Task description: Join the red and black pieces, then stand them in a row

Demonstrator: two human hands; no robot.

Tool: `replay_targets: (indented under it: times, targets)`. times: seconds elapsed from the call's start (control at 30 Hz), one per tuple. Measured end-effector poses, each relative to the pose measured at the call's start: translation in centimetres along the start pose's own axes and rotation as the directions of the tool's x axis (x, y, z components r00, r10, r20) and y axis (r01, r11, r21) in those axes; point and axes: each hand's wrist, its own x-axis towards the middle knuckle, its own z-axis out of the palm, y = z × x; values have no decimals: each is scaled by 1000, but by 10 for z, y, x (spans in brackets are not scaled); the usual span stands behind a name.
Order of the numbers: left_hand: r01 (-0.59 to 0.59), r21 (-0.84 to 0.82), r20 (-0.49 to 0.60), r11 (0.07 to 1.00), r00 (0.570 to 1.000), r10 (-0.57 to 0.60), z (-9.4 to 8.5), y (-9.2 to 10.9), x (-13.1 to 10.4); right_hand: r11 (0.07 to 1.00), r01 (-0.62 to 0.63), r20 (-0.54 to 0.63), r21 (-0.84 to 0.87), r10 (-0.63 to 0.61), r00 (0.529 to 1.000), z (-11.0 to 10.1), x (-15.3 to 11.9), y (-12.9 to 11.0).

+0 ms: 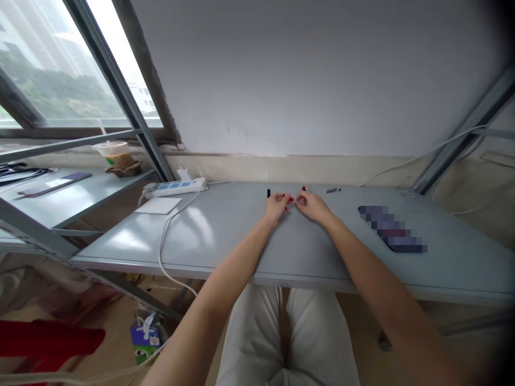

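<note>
Near the middle of the grey desk, my left hand is closed on a small red piece, whose end points toward my right hand. My right hand is pinched just beside it, its fingertips almost meeting those of the left; what they hold is too small to make out. A black upright piece stands just behind my left hand. Behind my right hand is a small red and black piece. Several tiny dark pieces lie in a row further right.
A pixelated dark flat object lies on the right of the desk. At the left are a white power strip, a white flat square and a cable hanging over the front edge. A cup stands on the neighbouring desk.
</note>
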Motion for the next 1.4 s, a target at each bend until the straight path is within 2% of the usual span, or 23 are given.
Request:
replay_targets:
  times: [0.33,0.53,0.63,0.7,0.77,0.87,0.93,1.2,1.4]
  targets:
    - [-54,-4,69,999,996,54,5,-8,-1,992,-64,21,-109,66,998,9,0,2]
    - [-133,6,-65,991,989,133,3,-13,9,941,-237,66,-240,259,964,2,0,9]
    - [-151,152,-93,977,982,166,2,-19,14,907,-340,48,-249,363,931,-3,1,18]
    - [-191,335,-57,923,973,222,2,-23,13,891,-394,10,-226,407,913,-5,1,24]
    - [-249,509,35,824,962,270,4,-24,12,883,-425,-23,-200,429,903,-5,2,29]
    - [-302,654,148,693,950,274,10,-23,14,878,-447,-49,-171,446,894,-2,3,34]
    - [-286,700,153,654,955,254,16,-20,18,876,-454,-66,-164,450,891,1,3,37]
    - [-176,778,98,604,982,161,43,-16,40,867,-471,-74,-164,465,882,8,2,41]
    - [-213,831,126,513,972,199,52,-20,40,869,-463,-73,-176,457,886,9,3,41]
